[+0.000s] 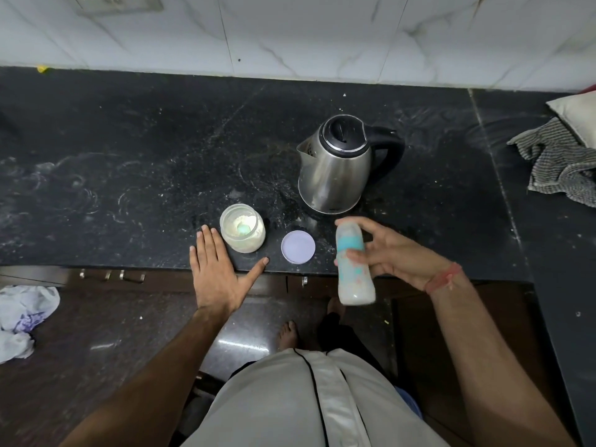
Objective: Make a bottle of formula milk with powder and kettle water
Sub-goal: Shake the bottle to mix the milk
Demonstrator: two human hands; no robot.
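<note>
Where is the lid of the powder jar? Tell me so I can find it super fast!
Find the big shiny kettle on the black counter. Look nearer the front edge, between the open powder jar and the baby bottle. The lid lies flat there, a pale purple circle, the only flat round thing.

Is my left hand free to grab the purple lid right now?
Probably yes. The left hand lies flat and empty on the counter edge, and the lid sits just past the jar, nothing between thumb and lid.
</note>
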